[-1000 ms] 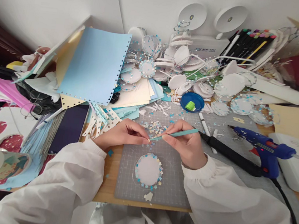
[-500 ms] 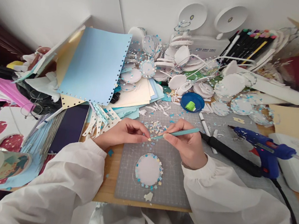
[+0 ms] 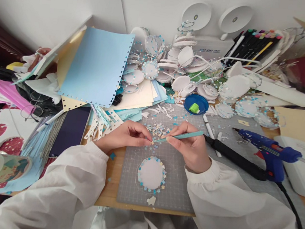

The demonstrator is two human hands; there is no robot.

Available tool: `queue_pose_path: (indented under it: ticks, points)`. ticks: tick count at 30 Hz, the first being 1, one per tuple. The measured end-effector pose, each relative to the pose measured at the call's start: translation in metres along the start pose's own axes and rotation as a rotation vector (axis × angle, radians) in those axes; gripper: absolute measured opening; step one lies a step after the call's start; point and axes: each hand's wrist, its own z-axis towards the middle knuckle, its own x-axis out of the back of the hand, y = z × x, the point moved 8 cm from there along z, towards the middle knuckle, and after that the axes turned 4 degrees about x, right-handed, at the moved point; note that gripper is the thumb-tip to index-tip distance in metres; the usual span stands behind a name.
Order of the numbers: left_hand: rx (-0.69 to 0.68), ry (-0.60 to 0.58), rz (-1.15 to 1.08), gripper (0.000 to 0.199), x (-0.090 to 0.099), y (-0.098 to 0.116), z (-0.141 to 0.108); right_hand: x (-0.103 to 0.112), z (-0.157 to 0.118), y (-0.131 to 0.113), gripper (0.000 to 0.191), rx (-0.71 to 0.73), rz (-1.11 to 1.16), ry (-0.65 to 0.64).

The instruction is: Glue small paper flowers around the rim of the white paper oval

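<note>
No readable writing anywhere on this crowded surface. Left hand [image 3: 124, 136] has fingertips pressed together, pinching a tiny paper flower [image 3: 152, 142]. Right hand [image 3: 190, 145] grips a teal tool [image 3: 180, 136] pen-style, its tip meeting that flower, just above the grey cutting mat [image 3: 177, 190] at the surface's near edge. Below the hands on the mat lies a white disc [image 3: 151, 173] ringed with small blue and cream flowers. A loose heap of punched flowers [image 3: 158, 129] sits near the mat's far edge. Behind it, a blue lid [image 3: 192, 103] holds a green piece. A blue glue gun [image 3: 266, 149] lies toward the right edge.
</note>
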Motion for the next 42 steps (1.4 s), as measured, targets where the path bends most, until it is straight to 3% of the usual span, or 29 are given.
queue_pose_path:
  ticks: [30, 37, 42]
  points:
    - [-0.026, 0.011, 0.016, 0.018, -0.0019, 0.0034, 0.0010, 0.0002, -0.0013, 0.0007, 0.018, 0.011, -0.034, 0.005]
    - [-0.018, 0.007, 0.034, 0.017, -0.0017, 0.0038, 0.0011, 0.0078, 0.0013, -0.0010, 0.018, 0.011, 0.025, 0.070]
    - [-0.015, 0.007, 0.042, 0.020, -0.0021, 0.0027, 0.0017, 0.0011, 0.0000, 0.0011, 0.019, -0.019, -0.005, 0.011]
